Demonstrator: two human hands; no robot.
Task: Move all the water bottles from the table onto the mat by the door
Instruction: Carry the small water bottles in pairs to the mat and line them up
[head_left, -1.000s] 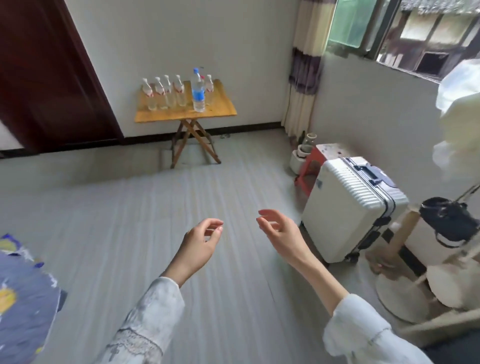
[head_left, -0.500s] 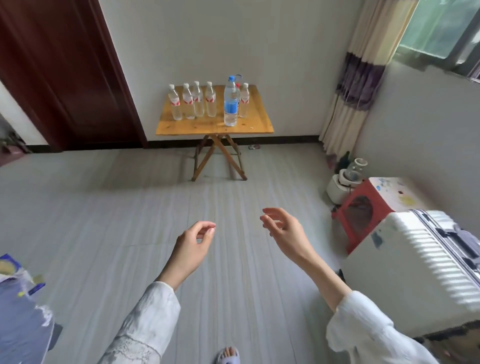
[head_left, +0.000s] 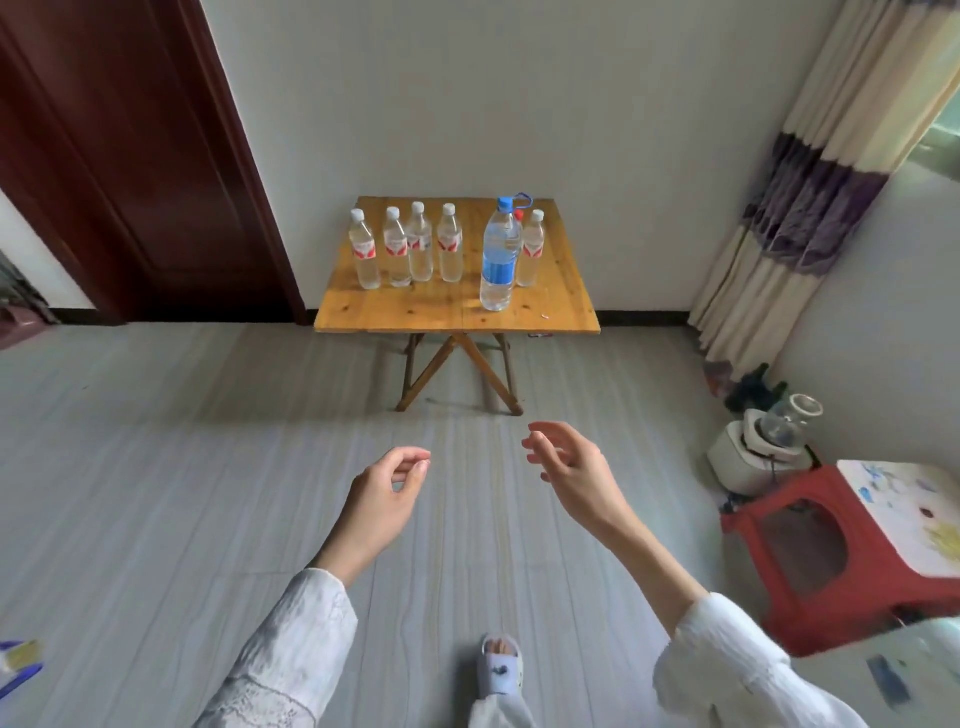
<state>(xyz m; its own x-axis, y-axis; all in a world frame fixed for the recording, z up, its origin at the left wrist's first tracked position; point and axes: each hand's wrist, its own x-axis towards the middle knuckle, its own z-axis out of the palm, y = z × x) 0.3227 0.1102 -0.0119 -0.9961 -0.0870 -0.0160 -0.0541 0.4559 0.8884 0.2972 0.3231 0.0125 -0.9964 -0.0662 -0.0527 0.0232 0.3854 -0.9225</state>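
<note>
On the table (head_left: 447, 312), seven upright bottles (head_left: 499, 254); hands (head_left: 382, 499) empty.

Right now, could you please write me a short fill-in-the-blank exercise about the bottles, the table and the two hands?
1. The tallest bottle has a label of ____ colour.
2. All bottles stand on a folding ____ table.
3. The left hand and the right hand hold ____.
4. The stool at the right is ____.

Missing words: blue; wooden; nothing; red
</note>
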